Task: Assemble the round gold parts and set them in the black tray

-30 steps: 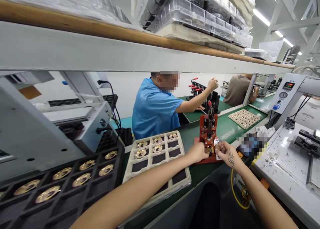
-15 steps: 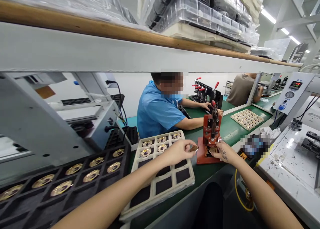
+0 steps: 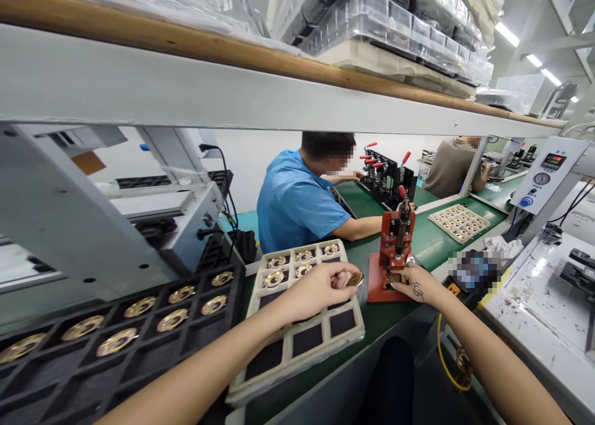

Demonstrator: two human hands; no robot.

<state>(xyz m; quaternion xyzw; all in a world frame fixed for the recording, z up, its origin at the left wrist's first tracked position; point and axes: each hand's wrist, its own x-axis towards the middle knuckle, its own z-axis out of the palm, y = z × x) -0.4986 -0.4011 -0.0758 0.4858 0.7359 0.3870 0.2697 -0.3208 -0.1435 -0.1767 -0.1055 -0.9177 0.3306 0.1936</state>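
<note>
My left hand (image 3: 328, 289) pinches a round gold-coloured metal part (image 3: 356, 280) by its edge, over the right side of a cream compartment tray (image 3: 361, 335). Several gold-coloured rings (image 3: 274, 279) sit in that tray's far pockets; its near pockets show dark lining. At the small red hand press (image 3: 375, 282), my right hand (image 3: 415, 282) has its thumb and fingers closed around the edge of another gold-coloured round part (image 3: 393, 280) on the base. Fingers partly hide this part.
A black tray (image 3: 153, 350) with gold-coloured rings lies left. Across the green bench, a co-worker in a blue shirt (image 3: 295, 196) sits by a black fixture with red-handled clamps (image 3: 381, 171). Another cream tray (image 3: 458, 222) lies beyond the press. A loaded shelf (image 3: 279, 96) crosses overhead.
My left hand has drawn slightly left from the press with its round part, which is now tilted differently. My right hand stays at the press. The co-worker's far hand has moved back towards the clamps.
</note>
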